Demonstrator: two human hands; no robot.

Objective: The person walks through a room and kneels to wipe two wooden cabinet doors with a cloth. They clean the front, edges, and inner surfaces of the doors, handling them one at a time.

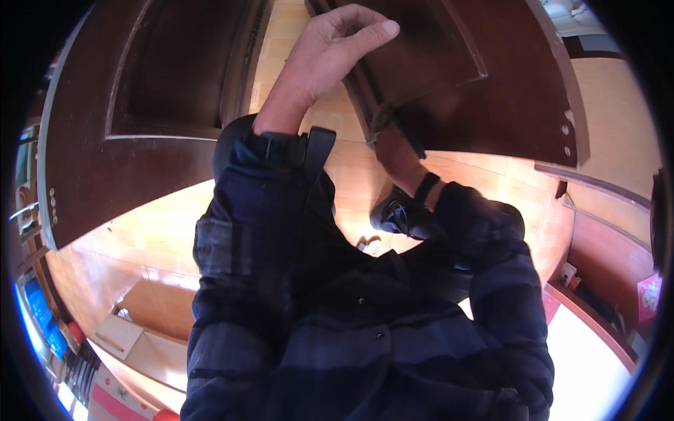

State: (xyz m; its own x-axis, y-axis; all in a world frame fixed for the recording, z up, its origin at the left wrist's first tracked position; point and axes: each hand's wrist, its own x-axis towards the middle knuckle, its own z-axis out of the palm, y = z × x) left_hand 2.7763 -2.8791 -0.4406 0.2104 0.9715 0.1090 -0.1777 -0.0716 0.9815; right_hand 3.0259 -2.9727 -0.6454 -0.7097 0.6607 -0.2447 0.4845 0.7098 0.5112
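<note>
My left hand (329, 55) is raised in front of the right dark brown wooden panel (421, 47). Its fingers are curled towards the thumb, and no object shows in it. Below and to its right, my right hand (387, 126) reaches to the lower inner edge of the same panel. Deep shadow covers that hand, so its fingers and anything in them cannot be made out. A second dark wooden panel (174, 68) with a recessed, pale-edged field stands on the left. A gap between the two panels shows the wood-look floor (347, 163).
My black shoe (397, 213) rests on the floor between the panels. An open light wooden drawer or box (163, 355) lies at lower left. Shelving with blue items (45, 318) lines the left rim. On the right are a wooden cabinet or shelf (611, 226) and a white surface (584, 358).
</note>
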